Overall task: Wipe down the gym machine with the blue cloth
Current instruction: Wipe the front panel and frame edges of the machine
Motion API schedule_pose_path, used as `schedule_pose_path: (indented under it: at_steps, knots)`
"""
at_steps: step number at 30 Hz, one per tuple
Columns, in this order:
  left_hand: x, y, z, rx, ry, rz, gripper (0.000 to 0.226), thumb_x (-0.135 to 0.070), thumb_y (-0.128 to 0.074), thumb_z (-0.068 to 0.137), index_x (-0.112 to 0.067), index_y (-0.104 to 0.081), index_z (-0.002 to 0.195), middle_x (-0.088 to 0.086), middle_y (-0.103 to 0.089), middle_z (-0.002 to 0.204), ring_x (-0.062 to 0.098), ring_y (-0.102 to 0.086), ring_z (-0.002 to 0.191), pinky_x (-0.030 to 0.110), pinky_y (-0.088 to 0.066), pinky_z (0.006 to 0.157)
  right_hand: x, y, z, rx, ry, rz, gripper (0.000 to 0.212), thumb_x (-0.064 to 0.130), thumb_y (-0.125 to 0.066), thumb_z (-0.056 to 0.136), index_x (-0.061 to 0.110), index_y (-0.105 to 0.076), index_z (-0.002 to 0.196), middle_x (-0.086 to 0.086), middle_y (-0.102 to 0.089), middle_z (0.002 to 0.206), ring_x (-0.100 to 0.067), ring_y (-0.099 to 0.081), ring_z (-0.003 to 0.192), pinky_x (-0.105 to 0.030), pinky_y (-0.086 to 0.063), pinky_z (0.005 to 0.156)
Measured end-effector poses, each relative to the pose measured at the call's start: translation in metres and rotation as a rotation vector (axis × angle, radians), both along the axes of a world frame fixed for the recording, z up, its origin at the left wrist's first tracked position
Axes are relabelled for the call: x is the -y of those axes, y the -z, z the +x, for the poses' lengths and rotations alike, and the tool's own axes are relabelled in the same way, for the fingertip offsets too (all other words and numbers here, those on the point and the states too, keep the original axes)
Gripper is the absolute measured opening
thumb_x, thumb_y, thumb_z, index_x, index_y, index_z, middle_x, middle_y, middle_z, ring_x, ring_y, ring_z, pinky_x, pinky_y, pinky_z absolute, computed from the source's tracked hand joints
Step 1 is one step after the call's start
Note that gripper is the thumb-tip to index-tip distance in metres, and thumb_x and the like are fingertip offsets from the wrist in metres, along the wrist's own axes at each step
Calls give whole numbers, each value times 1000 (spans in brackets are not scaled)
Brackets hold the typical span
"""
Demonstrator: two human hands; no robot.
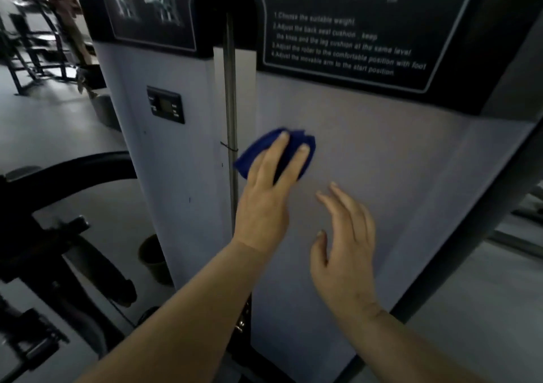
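The gym machine's pale grey shroud panel (382, 153) fills the middle of the view, with a black instruction placard (346, 30) across its top. My left hand (270, 188) presses the folded blue cloth (249, 155) flat against the panel with straight fingers, just right of the steel guide rod (230, 89). Most of the cloth is hidden under the fingers. My right hand (343, 244) hovers lower right of it with fingers loosely spread, holding nothing; whether it touches the panel is unclear.
A small black display (166, 105) sits on the panel left of the rod. Black frame tubing and levers (58, 235) stand at lower left. A dark frame post (470, 227) slants along the right edge. Other gym equipment (35, 45) stands at far left.
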State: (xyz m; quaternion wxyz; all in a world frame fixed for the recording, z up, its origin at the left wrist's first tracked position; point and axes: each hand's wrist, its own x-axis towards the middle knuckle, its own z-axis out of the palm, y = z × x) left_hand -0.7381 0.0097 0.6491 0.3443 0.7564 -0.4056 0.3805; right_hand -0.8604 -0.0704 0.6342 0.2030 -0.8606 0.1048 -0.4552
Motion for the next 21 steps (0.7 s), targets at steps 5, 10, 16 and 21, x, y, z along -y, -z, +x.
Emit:
schedule_pose_path:
  at_steps: [5,10,16,21]
  knots:
    - [-5,9,5,23,73,3,73,15,-61,81,-17,-45,145,4,-24,155,29,-30,133,20,-22,115,-13,-14,15,32,27,-37,66,-16,-60,78,14,-51,136,0,-42,148,-18,-35,139,-38,-26,117]
    - [-9,-5,20,46,121,-51,56,5,-49,92,-17,-48,143,6,-27,154,30,-34,134,27,-24,115,-15,-31,26,49,45,-88,58,-7,-53,80,16,-52,133,0,-44,147,-23,-38,138,-39,-25,117]
    - [-2,-57,36,-36,79,-281,73,16,-58,85,-22,-41,144,10,-30,152,30,-33,137,47,-31,115,-17,-50,33,102,34,-54,52,-4,-51,81,15,-55,129,-1,-47,143,-22,-42,134,-38,-27,115]
    - [-12,-29,16,-423,179,-375,76,14,-44,93,-43,-32,141,-22,-33,143,-9,-32,130,24,-35,113,-18,-51,33,93,-16,-1,53,0,-51,82,25,-52,129,6,-45,142,-19,-40,135,-31,-23,117]
